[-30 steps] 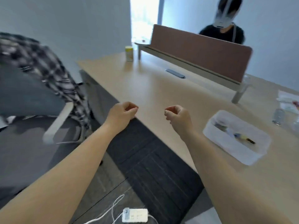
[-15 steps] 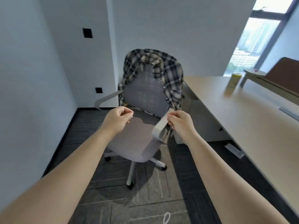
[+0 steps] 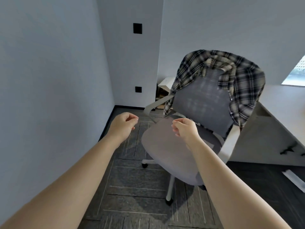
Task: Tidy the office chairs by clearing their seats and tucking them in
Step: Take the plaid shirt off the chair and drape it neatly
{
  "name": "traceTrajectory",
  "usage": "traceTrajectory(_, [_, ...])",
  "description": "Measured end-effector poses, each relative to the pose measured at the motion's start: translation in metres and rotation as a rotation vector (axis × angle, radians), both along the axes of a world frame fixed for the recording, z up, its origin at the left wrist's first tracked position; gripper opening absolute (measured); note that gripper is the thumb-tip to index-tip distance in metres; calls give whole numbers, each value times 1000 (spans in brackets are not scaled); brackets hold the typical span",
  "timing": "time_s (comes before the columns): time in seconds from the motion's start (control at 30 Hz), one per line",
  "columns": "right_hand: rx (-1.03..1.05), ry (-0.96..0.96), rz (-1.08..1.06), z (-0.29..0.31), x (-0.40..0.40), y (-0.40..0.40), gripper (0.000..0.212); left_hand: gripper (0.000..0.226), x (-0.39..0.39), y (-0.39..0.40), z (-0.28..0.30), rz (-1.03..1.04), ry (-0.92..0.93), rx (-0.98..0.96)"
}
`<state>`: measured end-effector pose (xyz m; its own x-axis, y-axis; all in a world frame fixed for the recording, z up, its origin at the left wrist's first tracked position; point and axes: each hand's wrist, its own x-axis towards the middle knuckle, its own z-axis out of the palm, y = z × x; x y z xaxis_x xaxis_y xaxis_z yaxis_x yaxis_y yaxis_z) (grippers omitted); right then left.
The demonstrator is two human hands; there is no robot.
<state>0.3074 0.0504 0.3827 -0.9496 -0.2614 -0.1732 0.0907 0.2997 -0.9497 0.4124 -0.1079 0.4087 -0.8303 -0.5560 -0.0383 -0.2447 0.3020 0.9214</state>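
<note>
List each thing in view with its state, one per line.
Chair: seat bare, pulled out from the desk.
Plaid shirt: draped over the chair's backrest.
Left hand: fingers curled, holding nothing.
Right hand: fingers curled, holding nothing, over the seat.
Desk: beside the chair.

One office chair (image 3: pixel 175 151) stands on the floor, with one plaid shirt (image 3: pixel 239 83) draped over its back. Two black wall plates (image 3: pixel 137 28) sit on the wall. Two hands (image 3: pixel 123 125) are in view.
</note>
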Motion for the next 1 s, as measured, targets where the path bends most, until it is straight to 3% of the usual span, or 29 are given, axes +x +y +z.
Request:
traceTrajectory(0.37, [42, -83, -22, -36, -172, -110, 33, 10, -159, -109, -31, 8, -85, 1])
traceTrajectory(0.57, [78, -177, -43, -69, -252, -154, 15, 17, -244, -160, -61, -26, -152, 35])
traceTrajectory(0.9, [139, -325, -298, -171, -353, -231, 2, 12, -368, -248, -158, -201, -335, 72])
traceTrajectory(1.0, [170, -352, -391, -203, -383, -256, 13, 12, -407, -274, -186, -281, -391, 67])
